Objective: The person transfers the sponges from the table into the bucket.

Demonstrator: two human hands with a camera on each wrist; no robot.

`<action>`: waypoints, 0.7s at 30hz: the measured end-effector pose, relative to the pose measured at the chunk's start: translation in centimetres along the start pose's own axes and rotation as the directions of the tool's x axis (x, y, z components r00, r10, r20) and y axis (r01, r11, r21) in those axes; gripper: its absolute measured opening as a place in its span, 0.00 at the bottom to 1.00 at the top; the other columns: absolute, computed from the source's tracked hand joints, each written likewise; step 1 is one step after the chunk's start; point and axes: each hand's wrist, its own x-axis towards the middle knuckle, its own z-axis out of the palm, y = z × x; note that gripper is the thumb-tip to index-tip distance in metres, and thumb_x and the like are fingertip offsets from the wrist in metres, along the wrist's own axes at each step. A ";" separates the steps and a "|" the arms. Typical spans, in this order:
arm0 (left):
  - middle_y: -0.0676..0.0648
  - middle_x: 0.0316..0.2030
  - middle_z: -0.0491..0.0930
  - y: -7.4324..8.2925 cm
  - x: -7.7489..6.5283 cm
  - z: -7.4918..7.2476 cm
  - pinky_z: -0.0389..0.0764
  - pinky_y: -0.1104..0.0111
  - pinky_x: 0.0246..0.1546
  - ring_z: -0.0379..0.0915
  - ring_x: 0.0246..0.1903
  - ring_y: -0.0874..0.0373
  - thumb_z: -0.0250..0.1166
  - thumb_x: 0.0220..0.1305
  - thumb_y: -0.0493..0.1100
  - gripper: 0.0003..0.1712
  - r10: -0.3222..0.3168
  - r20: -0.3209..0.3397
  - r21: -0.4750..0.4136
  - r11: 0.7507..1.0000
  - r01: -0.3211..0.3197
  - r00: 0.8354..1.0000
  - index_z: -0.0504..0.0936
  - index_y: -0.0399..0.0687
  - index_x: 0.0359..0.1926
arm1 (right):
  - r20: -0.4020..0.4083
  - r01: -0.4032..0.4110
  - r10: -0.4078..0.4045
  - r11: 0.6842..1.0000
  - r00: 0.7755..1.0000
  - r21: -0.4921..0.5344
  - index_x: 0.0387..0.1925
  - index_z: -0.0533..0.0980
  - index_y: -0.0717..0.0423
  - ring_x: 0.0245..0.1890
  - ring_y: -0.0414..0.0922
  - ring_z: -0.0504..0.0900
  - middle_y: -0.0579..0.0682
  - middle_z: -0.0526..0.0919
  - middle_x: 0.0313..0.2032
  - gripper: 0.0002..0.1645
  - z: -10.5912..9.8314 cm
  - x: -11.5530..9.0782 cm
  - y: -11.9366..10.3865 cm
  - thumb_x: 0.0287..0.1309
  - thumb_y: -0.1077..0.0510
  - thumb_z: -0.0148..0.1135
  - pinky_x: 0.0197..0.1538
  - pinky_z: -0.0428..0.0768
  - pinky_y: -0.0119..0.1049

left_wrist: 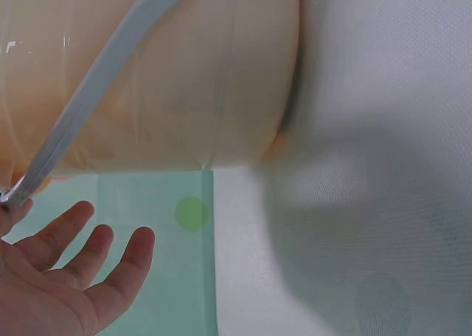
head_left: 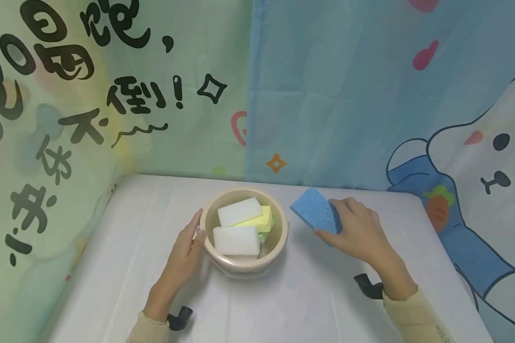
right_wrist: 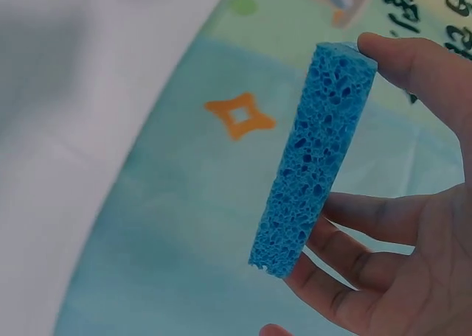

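Observation:
In the head view a cream round bucket (head_left: 279, 243) stands on the table, with white blocks (head_left: 236, 240), a yellow block (head_left: 262, 219) and something pale green inside. My left hand (head_left: 189, 250) rests against its left side near the rim. The left wrist view shows that hand's fingers (left_wrist: 122, 277) fairly straight and spread, one fingertip near the end of the grey handle (left_wrist: 96, 85). To the right of the bucket, my right hand (head_left: 360, 231) holds a blue sponge (head_left: 315, 209) above the table. Thumb and fingers pinch the porous sponge (right_wrist: 313, 159) by its edges in the right wrist view.
A white cloth covers the table (head_left: 292, 305). Behind it hangs a printed curtain (head_left: 326, 95), green on the left and blue on the right. Dark straps (head_left: 369, 287) show at both wrists.

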 end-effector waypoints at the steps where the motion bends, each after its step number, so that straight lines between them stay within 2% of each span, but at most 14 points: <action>1: 0.41 0.73 0.60 0.0 0.0 0.0 0.70 0.45 0.61 0.56 0.71 0.43 0.45 0.81 0.49 0.31 0.000 0.001 0.000 1.000 0.000 1.000 0.55 0.42 0.78 | 0.001 0.010 -0.010 1.000 1.000 -0.002 0.63 0.70 0.72 0.53 0.63 0.74 0.69 0.76 0.53 0.49 -0.3 0.2 -0.3 0.51 0.40 0.74 0.52 0.66 0.70; 9: 0.40 0.73 0.61 0.2 0.0 -0.1 0.71 0.44 0.61 0.57 0.71 0.42 0.45 0.81 0.49 0.31 -0.004 -0.003 -0.003 1.000 0.004 1.000 0.55 0.43 0.78 | 0.027 0.081 -0.080 0.996 0.996 -0.037 0.64 0.70 0.70 0.53 0.62 0.74 0.66 0.76 0.53 0.50 -1.8 1.9 -3.0 0.50 0.40 0.74 0.55 0.68 0.68; 15: 0.39 0.73 0.60 0.2 0.0 -0.1 0.71 0.45 0.61 0.57 0.71 0.42 0.46 0.81 0.48 0.31 0.012 -0.002 -0.012 1.000 -0.012 1.000 0.55 0.41 0.77 | 0.060 0.113 -0.110 0.993 0.992 -0.035 0.65 0.70 0.68 0.52 0.59 0.74 0.64 0.76 0.53 0.51 -2.1 2.9 -4.9 0.49 0.39 0.75 0.57 0.67 0.66; 21: 0.39 0.73 0.61 0.3 0.0 -0.1 0.71 0.45 0.61 0.57 0.71 0.42 0.46 0.81 0.48 0.31 0.007 -0.001 -0.008 1.000 -0.007 1.000 0.55 0.41 0.77 | 0.084 0.180 -0.177 0.983 0.981 -0.024 0.66 0.71 0.65 0.55 0.60 0.73 0.61 0.76 0.53 0.50 -2.3 3.8 -6.7 0.49 0.38 0.74 0.60 0.65 0.65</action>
